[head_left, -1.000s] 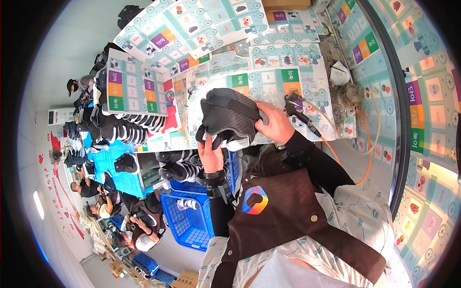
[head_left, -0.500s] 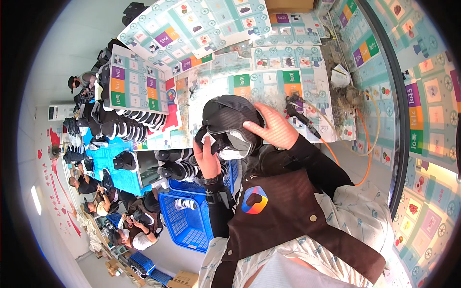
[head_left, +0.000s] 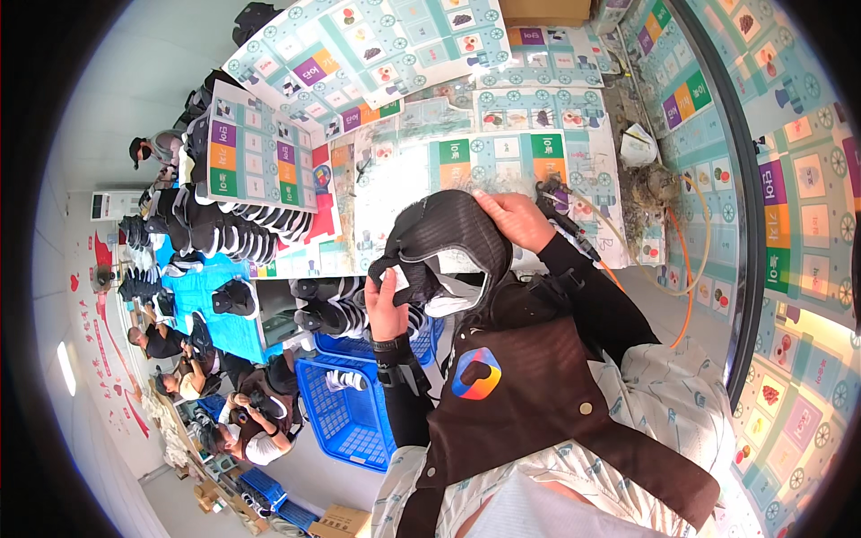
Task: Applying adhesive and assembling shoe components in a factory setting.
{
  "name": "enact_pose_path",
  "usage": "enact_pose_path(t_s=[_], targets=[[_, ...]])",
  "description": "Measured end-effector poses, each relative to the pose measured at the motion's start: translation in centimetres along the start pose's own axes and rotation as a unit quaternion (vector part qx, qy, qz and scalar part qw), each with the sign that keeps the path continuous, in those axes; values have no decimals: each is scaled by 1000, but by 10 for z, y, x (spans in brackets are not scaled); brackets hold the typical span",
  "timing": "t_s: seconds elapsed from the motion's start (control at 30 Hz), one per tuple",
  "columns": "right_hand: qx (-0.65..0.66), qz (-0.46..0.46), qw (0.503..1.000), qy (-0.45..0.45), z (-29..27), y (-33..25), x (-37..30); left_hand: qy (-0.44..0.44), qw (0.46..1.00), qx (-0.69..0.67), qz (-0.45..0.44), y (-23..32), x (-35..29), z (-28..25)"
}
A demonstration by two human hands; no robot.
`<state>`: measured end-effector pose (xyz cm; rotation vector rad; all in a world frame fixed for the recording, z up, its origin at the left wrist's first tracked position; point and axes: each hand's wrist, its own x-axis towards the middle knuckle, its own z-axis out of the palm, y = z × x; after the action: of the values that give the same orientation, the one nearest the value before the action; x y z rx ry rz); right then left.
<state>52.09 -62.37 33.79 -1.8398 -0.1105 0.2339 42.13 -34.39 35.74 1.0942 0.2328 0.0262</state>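
Observation:
Both my hands hold a black cap (head_left: 446, 219) in front of my chest, close to the table's near edge. Its opening is tilted toward me, so the dark edge band and a pale lining (head_left: 453, 298) show. My left hand (head_left: 387, 309) pinches the lower left part of the cap, where a small white tag or patch (head_left: 395, 277) sits by the thumb. At the upper right rim, my right hand (head_left: 520, 221) grips the cap, its fingertips partly hidden behind the fabric.
A spray gun (head_left: 571, 215) with a hose lies on the table right of the cap. Printed boards (head_left: 368, 49) line the work area. Left are rows of black-and-white caps (head_left: 233, 235) and a blue basket (head_left: 345, 417). Several people sit farther left.
The cap has come slightly lower and turned, so its opening now faces me more. My right hand has shifted up along the rim; its thumb lies closer to the fingers.

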Motion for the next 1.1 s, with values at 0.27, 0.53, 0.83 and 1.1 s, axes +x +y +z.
enact_pose_path(t_s=[0.27, 0.53, 0.83, 1.1], targets=[[53, -5, 996, 76, -7, -21, -5, 126, 989, -64, -46, 4, 13, 31], [8, 86, 996, 7, 12, -7, -39, 164, 983, -43, -69, -16, 22, 33], [-74, -38, 996, 23, -4, 104, -19, 157, 984, 78, -40, -54, 48, -34], [-519, 84, 840, 135, -26, 241, -18, 192, 958, -23, -213, -63, 131, -49]])
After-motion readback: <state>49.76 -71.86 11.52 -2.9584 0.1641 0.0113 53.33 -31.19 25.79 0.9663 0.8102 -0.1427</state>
